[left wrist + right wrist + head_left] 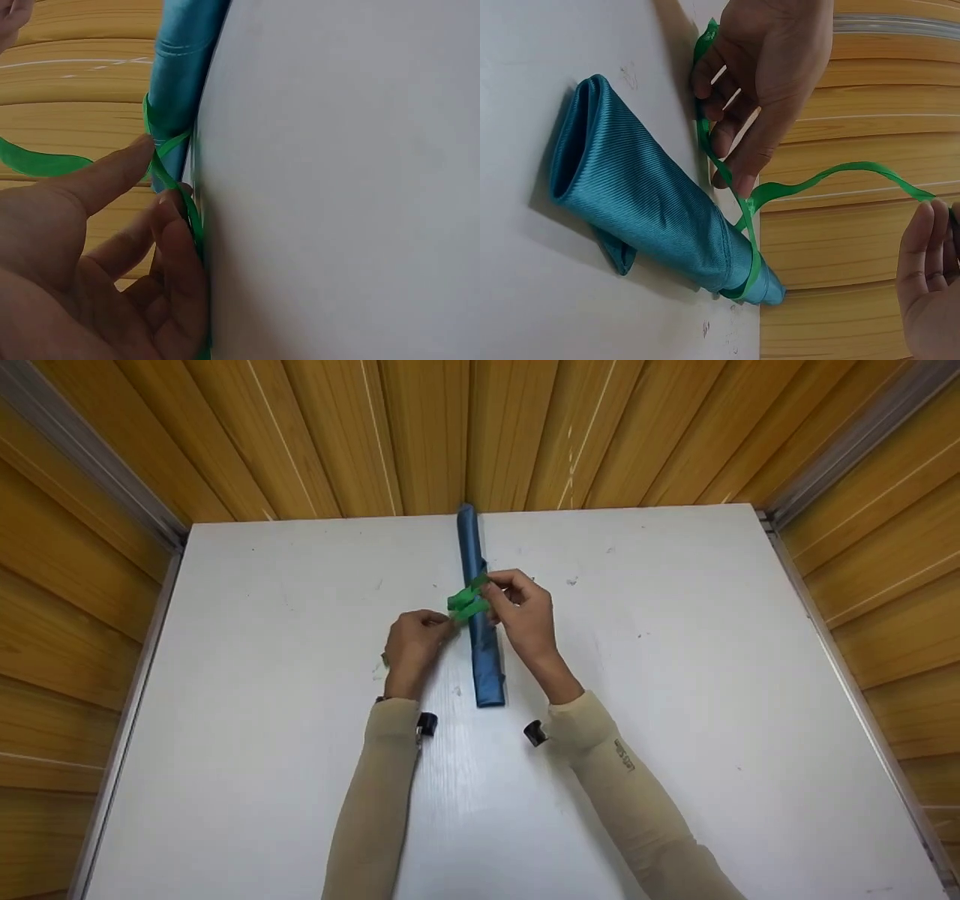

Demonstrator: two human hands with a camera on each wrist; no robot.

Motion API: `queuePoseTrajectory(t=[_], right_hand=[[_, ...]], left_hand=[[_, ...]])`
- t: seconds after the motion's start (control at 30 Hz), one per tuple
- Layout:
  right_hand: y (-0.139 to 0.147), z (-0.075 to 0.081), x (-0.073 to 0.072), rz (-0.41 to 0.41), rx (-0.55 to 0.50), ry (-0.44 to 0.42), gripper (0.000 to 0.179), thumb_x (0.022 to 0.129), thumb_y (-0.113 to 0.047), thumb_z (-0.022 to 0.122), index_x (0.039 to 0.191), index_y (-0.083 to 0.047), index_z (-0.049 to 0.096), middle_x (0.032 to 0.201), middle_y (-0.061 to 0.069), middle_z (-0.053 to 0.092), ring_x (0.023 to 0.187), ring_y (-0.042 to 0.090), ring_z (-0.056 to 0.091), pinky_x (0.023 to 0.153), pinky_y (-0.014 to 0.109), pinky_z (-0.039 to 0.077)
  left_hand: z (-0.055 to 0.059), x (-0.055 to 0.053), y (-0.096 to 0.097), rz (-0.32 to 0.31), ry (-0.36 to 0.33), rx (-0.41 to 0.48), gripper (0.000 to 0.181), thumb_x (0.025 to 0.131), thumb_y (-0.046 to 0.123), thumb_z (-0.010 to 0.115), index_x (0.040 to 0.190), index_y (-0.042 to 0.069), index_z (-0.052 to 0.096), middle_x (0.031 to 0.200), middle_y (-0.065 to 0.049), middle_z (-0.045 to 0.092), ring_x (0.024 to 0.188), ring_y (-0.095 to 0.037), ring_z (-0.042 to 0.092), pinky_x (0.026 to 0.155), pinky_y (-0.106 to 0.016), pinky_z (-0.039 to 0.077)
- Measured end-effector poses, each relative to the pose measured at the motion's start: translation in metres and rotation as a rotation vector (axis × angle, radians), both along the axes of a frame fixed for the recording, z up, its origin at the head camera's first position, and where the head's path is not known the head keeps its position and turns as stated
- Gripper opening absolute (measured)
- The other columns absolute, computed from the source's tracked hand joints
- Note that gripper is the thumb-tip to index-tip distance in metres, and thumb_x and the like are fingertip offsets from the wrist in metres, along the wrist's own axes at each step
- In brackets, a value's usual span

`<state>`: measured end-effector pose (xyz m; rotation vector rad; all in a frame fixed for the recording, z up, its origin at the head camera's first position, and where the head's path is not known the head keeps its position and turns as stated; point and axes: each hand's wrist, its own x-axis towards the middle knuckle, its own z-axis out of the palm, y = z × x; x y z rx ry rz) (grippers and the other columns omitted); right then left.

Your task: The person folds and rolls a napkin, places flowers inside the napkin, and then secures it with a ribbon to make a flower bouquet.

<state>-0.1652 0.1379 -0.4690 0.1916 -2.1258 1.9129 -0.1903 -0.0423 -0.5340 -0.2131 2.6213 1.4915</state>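
Observation:
A rolled blue cloth (489, 671) lies lengthwise on the white table, its folded open end showing in the right wrist view (645, 187). Round its middle passes a green ribbon (751, 262), whose strands cross beside the roll in the left wrist view. My left hand (416, 645) is to the left of the roll, pinching one length of ribbon between thumb and fingers. On the other side, my right hand (529, 611) pinches the other length, which runs in a raised curve to its fingertips in the right wrist view.
The white table (262, 720) bears a few small dark marks. Its back edge meets a wood-panelled wall (427, 435), with the roll's far end right at that edge. Panelled walls also stand to the left and right.

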Motion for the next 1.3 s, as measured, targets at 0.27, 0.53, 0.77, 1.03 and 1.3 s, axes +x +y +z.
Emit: queuePoseTrajectory(t=[0.27, 0.53, 0.77, 1.03, 1.3], right_hand=[[0.013, -0.006, 0.01, -0.031, -0.092, -0.057, 0.013, 0.104, -0.008, 0.067, 0.111, 0.0, 0.074, 0.091, 0.013, 0.069, 0.065, 0.018, 0.061, 0.061, 0.03, 0.058], [0.026, -0.023, 0.021, -0.09, -0.164, -0.165, 0.019, 0.107, -0.018, 0.064, 0.105, -0.001, 0.073, 0.086, 0.013, 0.067, 0.064, 0.016, 0.063, 0.062, 0.029, 0.058], [0.034, -0.043, 0.025, -0.123, -0.26, -0.29, 0.024, 0.109, -0.019, 0.058, 0.096, -0.002, 0.069, 0.081, 0.011, 0.063, 0.063, 0.016, 0.061, 0.058, 0.029, 0.057], [0.04, -0.065, 0.018, -0.137, -0.249, -0.454, 0.027, 0.11, -0.022, 0.058, 0.092, -0.003, 0.066, 0.07, 0.006, 0.057, 0.056, 0.014, 0.057, 0.053, 0.025, 0.052], [0.039, -0.075, 0.009, -0.096, -0.171, -0.542, 0.028, 0.109, -0.027, 0.063, 0.099, -0.003, 0.073, 0.071, 0.004, 0.057, 0.051, 0.012, 0.05, 0.047, 0.023, 0.043]], left_hand=[[-0.002, -0.002, -0.001, 0.003, 0.014, -0.035, 0.016, 0.09, 0.027, 0.083, 0.092, 0.011, 0.082, 0.089, -0.003, 0.076, 0.085, -0.024, 0.067, 0.075, -0.043, 0.052], [-0.004, -0.004, -0.004, 0.009, 0.01, -0.031, 0.016, 0.091, 0.026, 0.083, 0.092, 0.011, 0.081, 0.092, -0.004, 0.075, 0.09, -0.025, 0.066, 0.08, -0.043, 0.05], [-0.006, -0.005, -0.005, 0.011, 0.008, -0.021, 0.016, 0.093, 0.029, 0.081, 0.094, 0.012, 0.081, 0.089, -0.003, 0.074, 0.085, -0.023, 0.065, 0.075, -0.041, 0.051], [-0.006, -0.004, -0.008, 0.021, 0.008, 0.003, 0.016, 0.093, 0.03, 0.078, 0.092, 0.014, 0.081, 0.081, -0.001, 0.071, 0.073, -0.02, 0.062, 0.067, -0.036, 0.047], [-0.003, -0.004, -0.009, 0.011, -0.004, 0.042, 0.017, 0.092, 0.029, 0.078, 0.094, 0.012, 0.081, 0.088, -0.003, 0.073, 0.081, -0.021, 0.062, 0.072, -0.036, 0.048]])
